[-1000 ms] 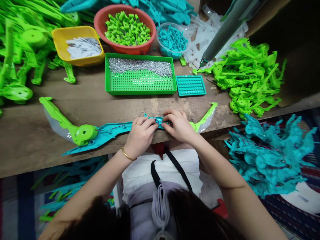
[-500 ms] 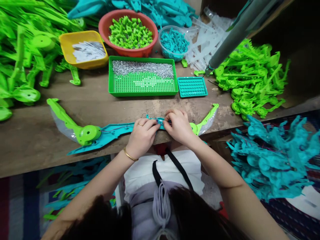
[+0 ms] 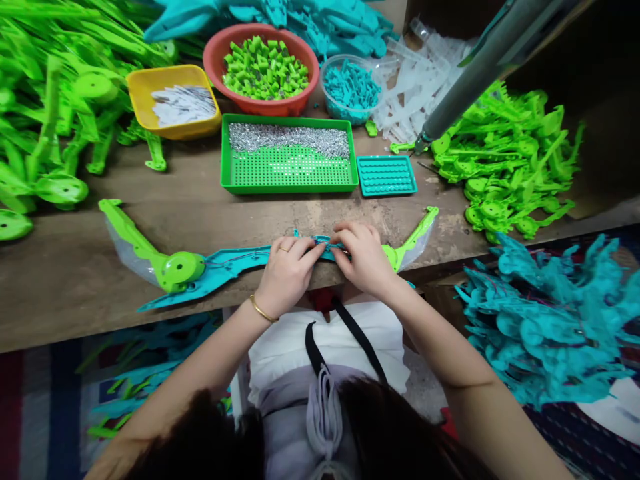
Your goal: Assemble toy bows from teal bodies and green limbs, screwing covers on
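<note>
A long blue plastic toy-bow body [image 3: 225, 263] lies along the table's near edge, its hollow side up, with thin dark wires running inside. A green limb [image 3: 181, 268] with a clear panel is fitted at its left end, and a similar green limb [image 3: 411, 241] angles out at the right. Over the middle of the body, my left hand [image 3: 289, 275] has its fingers bent and closed on the blue plastic. My right hand [image 3: 364, 259] pinches at the same middle section, close beside the left fingertips. Whatever small part lies under the fingers is hidden.
Behind the bow stand a green tray [image 3: 290, 187] of silvery screws, a small blue tray [image 3: 387, 177], a yellow tub [image 3: 200, 127], a red bowl [image 3: 210, 67] and a clear tub [image 3: 345, 117]. A power screwdriver [image 3: 460, 80] hangs at right. Green and blue parts are heaped around.
My right fingers have shifted slightly right along the bow's middle, widening the gap between the hands. The view has also moved a little; the bow stays in place.
</note>
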Demonstrator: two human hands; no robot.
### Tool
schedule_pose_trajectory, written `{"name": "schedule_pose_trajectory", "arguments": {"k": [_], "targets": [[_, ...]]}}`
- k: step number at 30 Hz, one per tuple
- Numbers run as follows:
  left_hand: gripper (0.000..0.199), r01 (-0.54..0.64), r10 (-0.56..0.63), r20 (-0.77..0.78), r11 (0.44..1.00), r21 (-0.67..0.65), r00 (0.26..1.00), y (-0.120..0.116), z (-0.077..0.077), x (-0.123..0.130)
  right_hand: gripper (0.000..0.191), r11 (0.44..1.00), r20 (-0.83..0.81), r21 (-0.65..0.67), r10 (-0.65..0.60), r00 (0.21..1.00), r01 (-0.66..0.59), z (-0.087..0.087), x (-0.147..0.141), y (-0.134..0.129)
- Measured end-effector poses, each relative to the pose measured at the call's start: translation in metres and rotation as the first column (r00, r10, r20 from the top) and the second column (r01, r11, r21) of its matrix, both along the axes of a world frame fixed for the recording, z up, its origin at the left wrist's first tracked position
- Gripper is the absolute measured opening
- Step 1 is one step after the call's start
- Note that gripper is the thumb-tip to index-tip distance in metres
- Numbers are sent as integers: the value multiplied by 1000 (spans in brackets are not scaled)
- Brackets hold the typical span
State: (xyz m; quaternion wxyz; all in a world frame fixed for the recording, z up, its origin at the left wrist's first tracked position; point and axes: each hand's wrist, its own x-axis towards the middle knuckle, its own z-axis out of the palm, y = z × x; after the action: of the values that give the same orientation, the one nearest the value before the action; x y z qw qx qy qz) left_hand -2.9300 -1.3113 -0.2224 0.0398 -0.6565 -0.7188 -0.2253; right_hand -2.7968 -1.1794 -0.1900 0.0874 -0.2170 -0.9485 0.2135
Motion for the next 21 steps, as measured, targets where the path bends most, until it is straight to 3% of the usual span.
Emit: {"name": "schedule_pose_trajectory", "arguments": {"k": [4,10,21], "targets": [[35,-5,5,30,1000,-21,1000,0,-1,0,25,992,20,119,39,999,-41,-2,4,-3],[34,-4,4,-6,1000,-26,1000,0,0,0,27,983,71,175,51,996,-63,-4,2,-4],[36,-11,7,-123,999,-33,992,1,1,0,22,1000,147,-10,24,989,-23,-1,-7,5]]}}
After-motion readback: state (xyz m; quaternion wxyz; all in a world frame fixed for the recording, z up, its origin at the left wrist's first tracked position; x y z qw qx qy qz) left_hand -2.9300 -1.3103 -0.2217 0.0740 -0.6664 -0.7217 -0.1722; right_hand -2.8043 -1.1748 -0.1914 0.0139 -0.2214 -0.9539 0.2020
